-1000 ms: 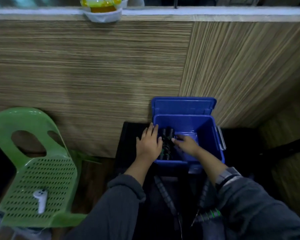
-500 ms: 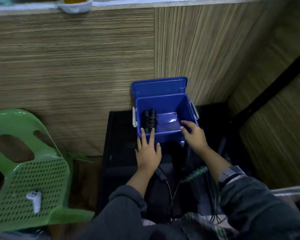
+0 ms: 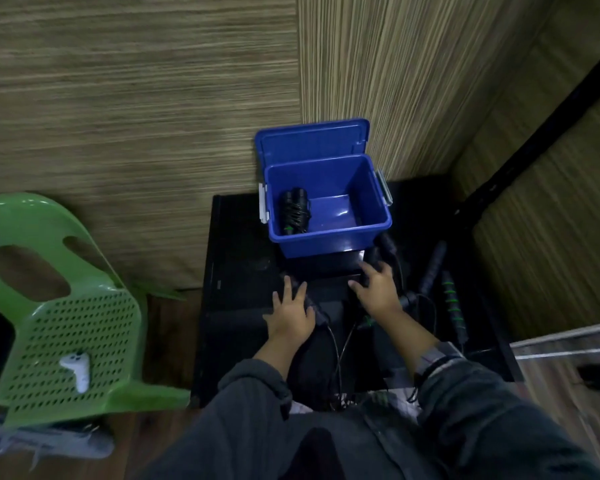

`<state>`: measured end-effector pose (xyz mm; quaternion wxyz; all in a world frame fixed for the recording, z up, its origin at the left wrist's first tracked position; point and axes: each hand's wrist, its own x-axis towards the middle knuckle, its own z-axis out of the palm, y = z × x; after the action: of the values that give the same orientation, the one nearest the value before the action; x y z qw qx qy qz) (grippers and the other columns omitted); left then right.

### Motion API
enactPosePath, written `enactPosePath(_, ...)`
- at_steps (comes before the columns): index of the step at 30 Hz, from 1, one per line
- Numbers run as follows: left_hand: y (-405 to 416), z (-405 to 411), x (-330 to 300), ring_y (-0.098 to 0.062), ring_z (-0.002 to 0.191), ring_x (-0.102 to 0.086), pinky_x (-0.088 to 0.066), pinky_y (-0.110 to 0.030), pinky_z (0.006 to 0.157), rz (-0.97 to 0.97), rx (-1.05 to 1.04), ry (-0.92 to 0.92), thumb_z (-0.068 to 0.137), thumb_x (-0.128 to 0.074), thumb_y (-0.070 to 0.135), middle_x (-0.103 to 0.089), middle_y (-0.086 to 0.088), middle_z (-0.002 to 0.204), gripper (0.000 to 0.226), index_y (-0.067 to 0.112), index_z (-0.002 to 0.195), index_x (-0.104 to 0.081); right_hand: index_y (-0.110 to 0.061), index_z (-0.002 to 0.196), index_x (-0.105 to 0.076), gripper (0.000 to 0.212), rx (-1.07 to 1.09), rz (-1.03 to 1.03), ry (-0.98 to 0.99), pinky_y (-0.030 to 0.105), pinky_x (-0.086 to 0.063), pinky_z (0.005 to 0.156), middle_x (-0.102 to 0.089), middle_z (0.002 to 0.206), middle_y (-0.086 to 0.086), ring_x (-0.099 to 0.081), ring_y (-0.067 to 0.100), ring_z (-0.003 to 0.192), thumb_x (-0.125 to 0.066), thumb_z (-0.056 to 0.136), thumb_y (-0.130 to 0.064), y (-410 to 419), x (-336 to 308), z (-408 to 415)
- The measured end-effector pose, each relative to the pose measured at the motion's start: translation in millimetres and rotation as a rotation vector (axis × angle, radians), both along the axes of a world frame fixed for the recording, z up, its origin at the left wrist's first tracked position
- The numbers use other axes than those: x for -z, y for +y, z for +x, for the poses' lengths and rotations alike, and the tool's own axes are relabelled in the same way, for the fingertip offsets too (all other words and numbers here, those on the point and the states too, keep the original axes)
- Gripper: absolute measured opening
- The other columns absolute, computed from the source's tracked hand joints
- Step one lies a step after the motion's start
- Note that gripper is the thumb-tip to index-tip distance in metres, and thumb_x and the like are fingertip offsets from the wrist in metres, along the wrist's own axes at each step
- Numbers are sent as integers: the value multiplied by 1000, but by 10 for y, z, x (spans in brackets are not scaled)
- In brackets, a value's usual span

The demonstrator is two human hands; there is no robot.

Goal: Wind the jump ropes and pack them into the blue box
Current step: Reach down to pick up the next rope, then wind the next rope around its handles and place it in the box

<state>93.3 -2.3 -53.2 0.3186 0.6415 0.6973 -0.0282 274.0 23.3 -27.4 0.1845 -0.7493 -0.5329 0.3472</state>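
Note:
The blue box (image 3: 329, 237) stands open on a black table (image 3: 236, 271), its lid leaning back against the wood wall. One wound black jump rope (image 3: 294, 211) lies inside at the left. My left hand (image 3: 290, 315) rests flat on the table in front of the box, over a black rope handle (image 3: 317, 311). To its right, the fingers of my right hand (image 3: 378, 289) lie spread on another black handle (image 3: 378, 252) by the box's front right corner. Thin cords (image 3: 340, 344) trail toward me between my arms.
More loose rope handles lie at the table's right: a black one (image 3: 433, 268) and a green-ringed one (image 3: 452, 306). A green plastic chair (image 3: 66, 306) with a white controller (image 3: 78, 367) on its seat stands at the left. Wood panels close in behind and on the right.
Both hands have come out of the box and down onto the table in front of it. The wound rope stays inside. My view has tilted downward.

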Motion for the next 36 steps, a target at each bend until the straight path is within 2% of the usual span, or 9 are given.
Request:
enactPosePath(5,-51,-18,7,-32,145,-19,-39,-52,105,-13,-30,-64,100,-43,28,15,4,162,58,30,153,-20,-31,137,-45,55,-37,-187,-244,43,-34,109,-38,140,18,-45,37,125,-62,86,-39,11,86,2)
enactPosePath(10,-23,15,-113,-32,143,-17,-35,-53,107,-51,41,97,96,-50,15,11,-6,162,61,39,148,-29,-35,134,-45,52,-155,-269,-409,50,-12,116,-54,131,13,-45,31,127,-60,85,-45,17,141,1)
enactPosePath(13,0,-10,-160,-33,147,-2,-25,-61,110,-4,108,206,97,-51,15,4,-12,161,55,37,144,-35,-37,134,-46,54,-190,-239,-377,49,-14,115,-55,131,10,-45,29,127,-63,83,-41,1,143,-6)
enactPosePath(17,85,-122,-166,-31,148,12,-13,-71,108,49,280,271,94,-52,2,7,0,163,60,31,143,-36,-39,129,-52,52,-235,-215,-259,42,-30,107,-57,130,6,-49,27,124,-64,79,-42,10,50,-51)
enactPosePath(22,75,-213,-121,-19,149,-7,-3,-70,109,97,347,268,94,-51,3,-25,0,158,60,26,146,-33,-31,120,-63,47,-250,-196,-85,31,-47,97,-63,124,8,-59,25,113,-70,73,-31,26,1,-131)
enactPosePath(25,42,-268,-122,-20,146,-15,-7,-70,110,125,355,262,93,-56,11,-32,2,153,56,25,144,-37,-29,111,-69,38,-377,-219,-50,21,-46,94,-68,118,2,-62,18,107,-68,74,-20,23,-26,-203)
enactPosePath(28,22,-293,-142,-20,141,-22,-9,-68,111,138,358,261,92,-58,15,-37,4,148,55,25,142,-38,-27,114,-68,43,-447,-197,-31,13,-39,90,-66,118,6,-62,18,107,-62,76,-9,29,-13,-302)
enactPosePath(32,-14,-334,-128,-19,134,-32,-7,-68,112,147,381,265,92,-59,20,-45,5,138,54,25,141,-39,-21,121,-63,49,-454,-118,-21,12,-36,88,-64,118,12,-61,25,109,-59,77,-1,59,22,-388)
enactPosePath(36,-31,-389,-120,-18,133,-35,-18,-60,112,149,326,187,91,-61,19,-47,5,136,50,23,136,-41,-9,125,-49,52,-398,-166,-5,27,-43,94,-60,121,15,-57,28,114,-71,79,-11,68,75,-467)
